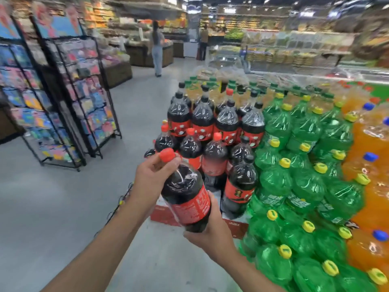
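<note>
The large dark cola bottle of clear plastic, with red cap and red label (pixel 185 192), is in the air, tilted, just in front of the display of similar cola bottles (pixel 212 131). The left hand (pixel 153 175) is closed around its neck under the cap. The right hand (pixel 212 230) grips its base from below. I judge the work about half done: the bottle is lifted but stands on nothing yet (a pale free place shows in the front row). The right fingers are hidden behind the bottle, the label print is blurred, and the green plastic bottles (pixel 305 186) are cut off at the lower edge.
</note>
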`<state>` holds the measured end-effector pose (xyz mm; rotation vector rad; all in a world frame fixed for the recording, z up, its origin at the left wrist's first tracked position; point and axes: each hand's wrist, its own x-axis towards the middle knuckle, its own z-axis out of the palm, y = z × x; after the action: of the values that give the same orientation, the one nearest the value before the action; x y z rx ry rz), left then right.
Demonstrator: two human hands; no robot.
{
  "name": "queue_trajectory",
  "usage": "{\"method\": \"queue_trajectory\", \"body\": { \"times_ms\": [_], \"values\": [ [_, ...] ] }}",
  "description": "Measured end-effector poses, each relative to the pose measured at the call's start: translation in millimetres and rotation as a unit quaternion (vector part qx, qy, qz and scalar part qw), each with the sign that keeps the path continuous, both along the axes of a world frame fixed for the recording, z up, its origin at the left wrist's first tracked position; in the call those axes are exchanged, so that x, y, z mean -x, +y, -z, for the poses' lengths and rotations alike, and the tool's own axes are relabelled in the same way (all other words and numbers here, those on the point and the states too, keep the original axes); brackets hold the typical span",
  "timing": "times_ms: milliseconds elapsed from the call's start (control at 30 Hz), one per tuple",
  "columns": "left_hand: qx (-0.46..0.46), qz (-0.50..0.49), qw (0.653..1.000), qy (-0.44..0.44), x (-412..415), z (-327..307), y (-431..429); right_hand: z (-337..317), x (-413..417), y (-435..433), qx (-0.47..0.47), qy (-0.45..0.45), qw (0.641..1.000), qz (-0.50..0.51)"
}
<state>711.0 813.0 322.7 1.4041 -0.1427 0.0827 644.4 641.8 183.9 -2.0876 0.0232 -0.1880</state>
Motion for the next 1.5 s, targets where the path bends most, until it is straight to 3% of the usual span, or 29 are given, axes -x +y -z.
{"method": "queue_trajectory", "body": {
  "times_ms": [233, 467, 800, 1500],
  "values": [
    [-0.161, 0.132, 0.975, -0.08, -93, 1, -50, 7, -61, -1, -0.026, 0.024, 0.984, 0.172],
    [-0.245, 0.207, 0.942, -0.102, -139, 45, -92, 43, -105, -5, -0.027, 0.173, 0.939, 0.297],
    [-0.25, 0.23, 0.937, -0.076, -166, 77, -107, 64, -133, -16, -0.069, 0.228, 0.913, 0.332],
    [-0.343, 0.256, 0.897, -0.113, -160, 75, -97, 57, -124, -26, -0.047, 0.252, 0.927, 0.272]
  ]
}}
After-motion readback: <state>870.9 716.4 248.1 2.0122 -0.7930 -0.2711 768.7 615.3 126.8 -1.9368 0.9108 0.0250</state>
